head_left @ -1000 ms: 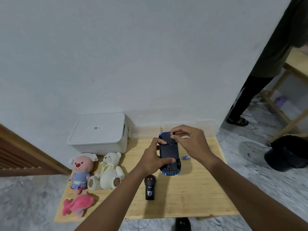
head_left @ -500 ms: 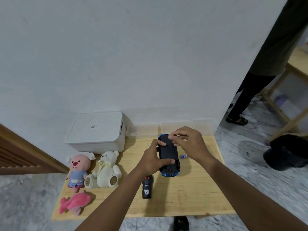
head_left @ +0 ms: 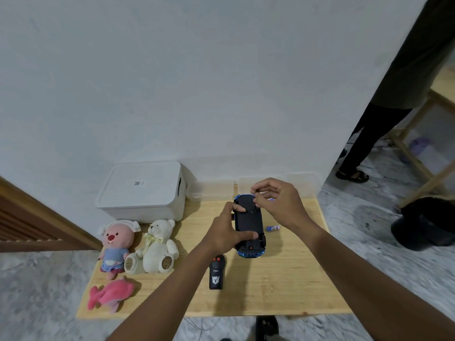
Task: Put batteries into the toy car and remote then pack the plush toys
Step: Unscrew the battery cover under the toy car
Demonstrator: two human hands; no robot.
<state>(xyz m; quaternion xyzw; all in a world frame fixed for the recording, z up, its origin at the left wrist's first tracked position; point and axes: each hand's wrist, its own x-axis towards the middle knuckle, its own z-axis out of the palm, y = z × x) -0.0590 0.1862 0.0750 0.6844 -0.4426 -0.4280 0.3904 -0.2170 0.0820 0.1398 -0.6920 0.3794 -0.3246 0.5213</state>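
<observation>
A blue toy car (head_left: 248,222) lies upside down on the wooden table (head_left: 278,286), its black underside up. My left hand (head_left: 225,232) grips its left side. My right hand (head_left: 275,200) pinches at the car's far end; what the fingertips hold is too small to tell. One battery (head_left: 273,228) lies just right of the car. The black remote (head_left: 216,273) lies near my left wrist. At the table's left sit a pink plush with a white cap (head_left: 117,244), a white teddy bear (head_left: 155,247) and a pink dolphin plush (head_left: 109,295).
A closed white storage box (head_left: 142,193) stands at the back left against the wall. Clear plastic containers (head_left: 211,190) line the back edge. Another person's legs (head_left: 362,148) stand at the right, beside a wooden frame and a black bag (head_left: 426,222) on the floor.
My right hand's fingers have lifted slightly at the car's far end. My left hand keeps its hold on the car. The view has shifted a little.
</observation>
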